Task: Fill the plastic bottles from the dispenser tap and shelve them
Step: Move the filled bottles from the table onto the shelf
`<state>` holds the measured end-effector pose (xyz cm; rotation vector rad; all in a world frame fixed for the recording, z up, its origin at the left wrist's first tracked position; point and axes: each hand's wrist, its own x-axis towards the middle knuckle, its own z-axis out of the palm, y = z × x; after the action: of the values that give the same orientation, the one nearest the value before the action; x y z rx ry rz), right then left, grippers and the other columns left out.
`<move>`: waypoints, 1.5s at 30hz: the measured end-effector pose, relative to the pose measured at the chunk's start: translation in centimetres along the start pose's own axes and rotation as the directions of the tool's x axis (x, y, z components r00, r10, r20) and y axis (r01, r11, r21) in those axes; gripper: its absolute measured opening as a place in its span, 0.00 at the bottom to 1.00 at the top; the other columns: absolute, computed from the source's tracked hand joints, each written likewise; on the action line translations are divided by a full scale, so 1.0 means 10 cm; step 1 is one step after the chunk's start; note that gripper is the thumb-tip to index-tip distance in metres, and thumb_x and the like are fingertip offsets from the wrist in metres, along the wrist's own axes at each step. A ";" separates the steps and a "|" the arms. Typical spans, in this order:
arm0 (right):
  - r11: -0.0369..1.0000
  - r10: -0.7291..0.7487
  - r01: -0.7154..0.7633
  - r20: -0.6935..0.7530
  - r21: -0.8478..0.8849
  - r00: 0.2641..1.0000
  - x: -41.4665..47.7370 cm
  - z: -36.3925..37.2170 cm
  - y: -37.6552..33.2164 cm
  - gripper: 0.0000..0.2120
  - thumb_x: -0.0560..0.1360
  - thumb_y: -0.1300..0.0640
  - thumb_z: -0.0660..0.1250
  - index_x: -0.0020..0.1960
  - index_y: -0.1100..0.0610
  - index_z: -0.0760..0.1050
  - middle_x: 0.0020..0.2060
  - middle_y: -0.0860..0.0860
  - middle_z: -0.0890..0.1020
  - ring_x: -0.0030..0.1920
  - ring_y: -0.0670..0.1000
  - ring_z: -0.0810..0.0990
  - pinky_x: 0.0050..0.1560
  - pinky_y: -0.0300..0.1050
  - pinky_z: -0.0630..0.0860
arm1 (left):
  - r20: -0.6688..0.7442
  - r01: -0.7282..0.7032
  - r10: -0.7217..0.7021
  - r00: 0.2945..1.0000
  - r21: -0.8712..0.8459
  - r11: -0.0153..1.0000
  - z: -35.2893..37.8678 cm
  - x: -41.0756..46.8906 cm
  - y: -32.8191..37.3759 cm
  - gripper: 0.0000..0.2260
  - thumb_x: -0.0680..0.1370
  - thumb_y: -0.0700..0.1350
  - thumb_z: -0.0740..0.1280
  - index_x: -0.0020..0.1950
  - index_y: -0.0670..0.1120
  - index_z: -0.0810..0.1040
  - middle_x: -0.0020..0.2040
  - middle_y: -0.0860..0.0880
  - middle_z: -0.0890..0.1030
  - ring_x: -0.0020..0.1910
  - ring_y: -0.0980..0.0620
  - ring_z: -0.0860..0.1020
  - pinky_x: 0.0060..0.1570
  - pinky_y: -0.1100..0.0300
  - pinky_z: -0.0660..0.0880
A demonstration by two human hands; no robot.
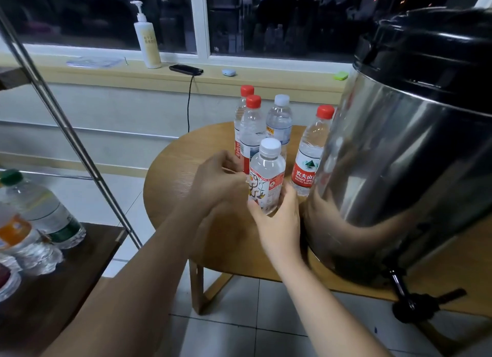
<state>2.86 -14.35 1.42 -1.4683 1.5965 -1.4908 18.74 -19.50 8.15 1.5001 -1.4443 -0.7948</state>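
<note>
A single head-worn view (wide-angle) looks forward and down, close over the table (170, 197), facing the window (106, 16), dispenser (412, 157) at right.

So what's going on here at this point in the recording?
A person has both hands at a small clear plastic bottle with a white cap and patterned label over the round wooden table. The right hand grips its lower part; the left hand is at its left side, grip unclear. Four more capped clear bottles stand behind, beside the steel dispenser with a black lid. The bottle is capped and not yet at the black tap.
</note>
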 end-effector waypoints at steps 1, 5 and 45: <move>1.000 0.001 -0.001 0.005 0.003 1.000 0.01 0.00 0.01 0.40 0.72 0.49 0.83 0.78 0.50 0.68 0.71 0.47 0.77 0.71 0.48 0.76 0.71 0.48 0.75 | -0.083 0.018 -0.017 0.996 0.014 1.000 0.03 0.04 -0.01 0.11 0.73 0.46 0.77 0.54 0.54 0.81 0.49 0.55 0.86 0.48 0.57 0.85 0.51 0.57 0.81; 1.000 0.007 -0.007 -0.012 0.019 1.000 0.01 0.01 0.02 0.34 0.75 0.48 0.81 0.76 0.49 0.70 0.68 0.46 0.79 0.69 0.47 0.77 0.69 0.48 0.76 | -0.164 -0.031 0.028 0.986 -0.017 0.999 0.26 0.21 0.01 0.29 0.71 0.58 0.82 0.66 0.57 0.73 0.59 0.60 0.80 0.54 0.62 0.80 0.50 0.62 0.77; 0.973 -0.227 0.151 0.584 0.177 0.779 -1.06 1.31 -0.87 0.29 0.71 0.43 0.83 0.64 0.39 0.70 0.56 0.30 0.80 0.57 0.34 0.81 0.53 0.34 0.80 | -0.609 0.170 -0.099 0.787 0.059 0.984 -1.78 -2.01 -1.14 0.27 0.69 0.48 0.86 0.65 0.54 0.80 0.57 0.57 0.87 0.52 0.59 0.86 0.52 0.54 0.86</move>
<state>20.73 -7.95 2.68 -1.8349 0.9749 -1.0254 37.14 2.36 2.53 1.7506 -0.9092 -0.2581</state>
